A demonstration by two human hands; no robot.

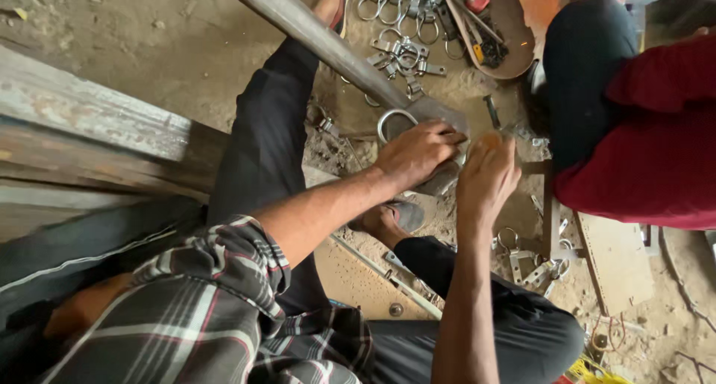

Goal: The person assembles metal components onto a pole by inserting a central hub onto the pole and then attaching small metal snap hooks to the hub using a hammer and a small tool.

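The shirt sleeve (216,279) is plaid: grey, white and black with thin red lines. The trousers (261,153) are plain black. A grey steel bar (321,37) crosses dusty tan ground (186,41). The clamps (399,52) are silvery grey. The co-worker's top (656,138) is dark red. The planks (82,138) are weathered grey-brown. The wire (593,370) is yellow.

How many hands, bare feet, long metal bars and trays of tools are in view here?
Hands: 2, the left hand and the right hand, both at a metal ring clamp
Bare feet: 2
Long metal bars: 1
Trays of tools: 1
Total: 6
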